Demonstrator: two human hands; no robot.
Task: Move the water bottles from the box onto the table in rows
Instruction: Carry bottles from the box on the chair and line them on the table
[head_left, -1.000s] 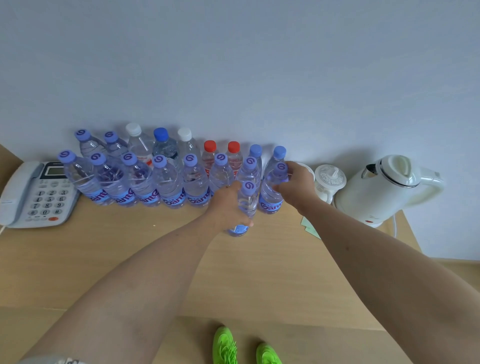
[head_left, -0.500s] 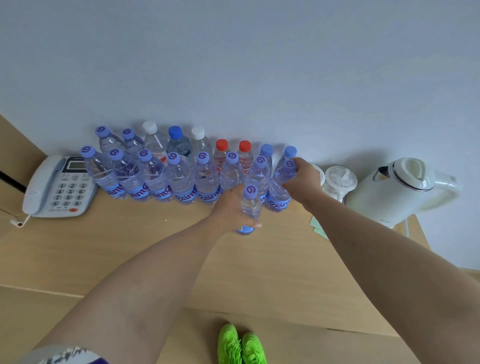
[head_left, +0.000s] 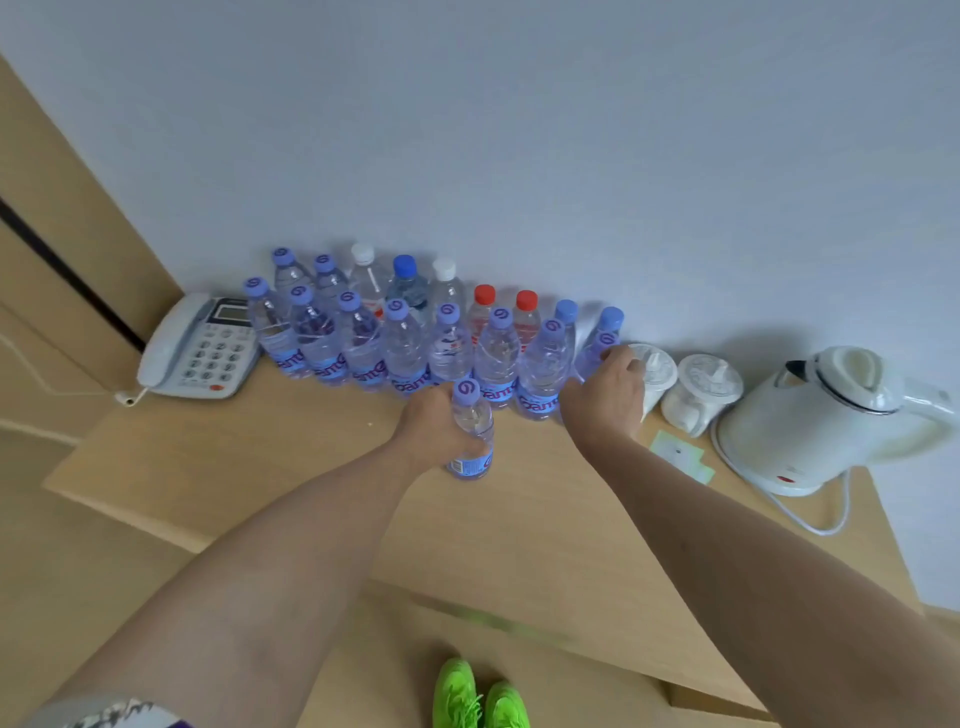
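Note:
Two rows of water bottles stand on the wooden table (head_left: 311, 467) against the wall: a back row (head_left: 405, 280) with purple, white, blue and red caps, and a front row (head_left: 400, 348) of purple-capped bottles. My left hand (head_left: 436, 426) grips one purple-capped bottle (head_left: 471, 436) upright on the table, just in front of the front row. My right hand (head_left: 605, 395) is closed around the rightmost front-row bottle (head_left: 597, 353), hiding most of its body. The box is not in view.
A white phone (head_left: 197, 348) sits at the table's left end. Two white lidded cups (head_left: 701, 389) and a white kettle (head_left: 826, 415) with its cord stand to the right of the bottles, with a green paper (head_left: 680, 457) beside them. Green shoes (head_left: 478, 696) show below the table edge.
The camera has shifted, so the scene sits further right and lower in view. Both hands keep their grip on the same bottles; the left one stays in front of the row.

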